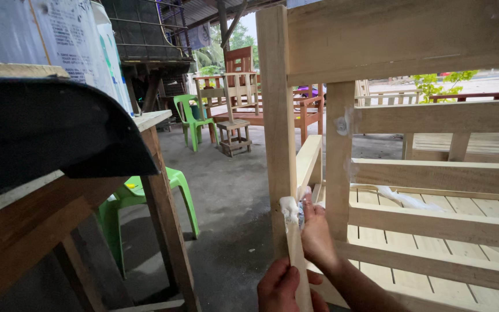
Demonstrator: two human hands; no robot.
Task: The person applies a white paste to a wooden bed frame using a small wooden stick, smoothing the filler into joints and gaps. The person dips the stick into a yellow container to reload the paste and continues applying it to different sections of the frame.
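Far left: dark curved sheet [47,127] lies over a bench [41,225], draping off its top edge. Printed sack [59,40] behind it at the upper left corner of the view. Bench leg [166,225] runs down to the concrete floor [232,190].

Under the bench's right edge: green stool [145,199], partly hidden by the leg. Farther back on the floor, green chair [192,118], then a small wooden stool [233,138] just beside it. Red-brown furniture [313,110] stacked behind, well apart from the hands.

Centre: pale post [276,104] of an unfinished wooden frame [434,173], upright, running from the top edge of the view down to the hands. Rails and slats extend right from it. White filler smear [342,124] on the second upright, near the upper rail.

Left hand [284,289] at the bottom edge of the view, fingers closed around the lower end of a narrow wooden stick [295,260]. Stick stands near upright, its top end loaded with white putty [289,208] and touching the post's right edge.

Right hand [317,231] just right of the stick, above the left hand, fingers curled against the post at the putty. Something small and pale shows at its fingertips; cannot tell whether it is gripped or only pressed. Hands are close together, not touching, as far as visible.

Right: white plastic strip [405,199] lies on the slats beyond the second upright. Greenery [440,84] past the frame's top rail.
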